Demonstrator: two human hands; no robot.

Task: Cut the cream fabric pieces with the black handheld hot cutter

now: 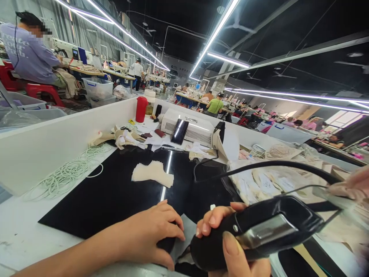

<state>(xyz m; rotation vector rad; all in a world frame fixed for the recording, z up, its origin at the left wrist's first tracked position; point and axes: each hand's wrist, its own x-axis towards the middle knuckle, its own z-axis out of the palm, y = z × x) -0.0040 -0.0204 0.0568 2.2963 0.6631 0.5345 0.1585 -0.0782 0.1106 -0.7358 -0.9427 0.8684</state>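
My right hand (227,238) is wrapped round the black handle of a corded hand tool (265,229) with a shiny metal face, held low at the front right. Its black cable (276,164) arcs away over the bench. My left hand (150,234) presses down with curled fingers on a dark piece and a grey fabric scrap (186,231) lying on the black mat (115,192). A stack of cream fabric pieces (152,172) lies on the mat further out.
Coiled white cord (69,173) lies at the left by a white partition (57,134). A white machine (193,129) with a phone (179,131), a red bottle (141,109) and bagged cream pieces (271,181) crowd the back and right. Other people sit at sewing benches beyond.
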